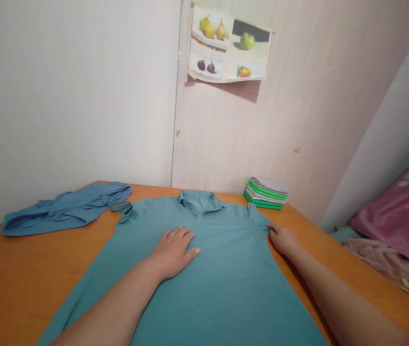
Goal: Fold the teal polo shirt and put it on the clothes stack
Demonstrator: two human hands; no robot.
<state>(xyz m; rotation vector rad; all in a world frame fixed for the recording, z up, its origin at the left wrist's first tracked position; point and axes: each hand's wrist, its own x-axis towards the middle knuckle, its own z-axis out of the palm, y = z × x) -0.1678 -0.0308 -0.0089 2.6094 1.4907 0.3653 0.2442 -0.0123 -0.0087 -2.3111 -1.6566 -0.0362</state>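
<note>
A teal polo shirt (219,278) lies spread on the table, its collar toward the wall and its lower part running out of view at the bottom. My left hand (175,252) rests flat on the chest of the shirt, fingers stretched out and thumb apart. At the shirt's right side, just below the sleeve, my right hand (282,238) pinches the edge of the cloth between thumb and fingers. The left sleeve is bunched and folded at its opening. The right sleeve stands up a little at its end.
The orange-brown table (20,278) meets the wall at the back. A crumpled blue garment (71,209) lies at the far left. A stack of folded green and striped cloths (265,193) sits back right. Pink fabric (399,206) is heaped beyond the right edge. A fruit picture sheet (229,45) hangs above.
</note>
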